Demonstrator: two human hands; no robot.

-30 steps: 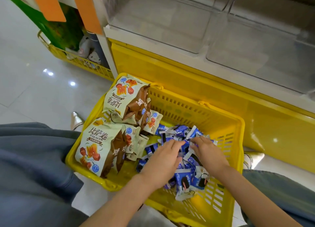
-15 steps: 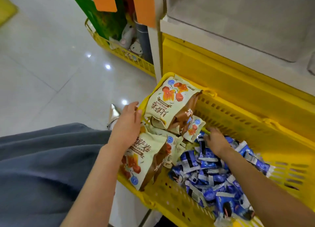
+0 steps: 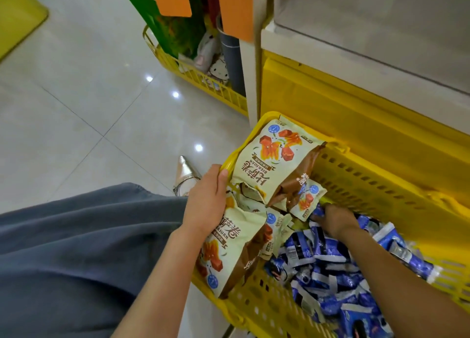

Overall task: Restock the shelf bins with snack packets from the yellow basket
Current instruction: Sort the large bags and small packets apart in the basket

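The yellow basket (image 3: 381, 185) stands on the floor in front of the shelf. Large cream snack packets lie along its left side, one at the back (image 3: 274, 159) and one at the front (image 3: 236, 248), with a small cream packet (image 3: 305, 200) between them. Several blue packets (image 3: 330, 274) fill the right part. My left hand (image 3: 206, 200) sits on the basket's left rim, fingers curled over it beside the cream packets. My right hand (image 3: 335, 219) reaches into the blue packets, its fingertips hidden under the small cream packet. A clear shelf bin (image 3: 381, 20) shows at top right.
The shelf's yellow base panel (image 3: 356, 104) rises right behind the basket. A second yellow basket (image 3: 203, 83) with a green bag and soft toys stands further left. My grey trouser leg (image 3: 76, 248) and a silver pointed shoe (image 3: 185, 172) lie left of the basket on the tiled floor.
My left hand left the blue packets and moved to the basket's left rim. My right hand slid toward the cream packets. The view swung left and down.
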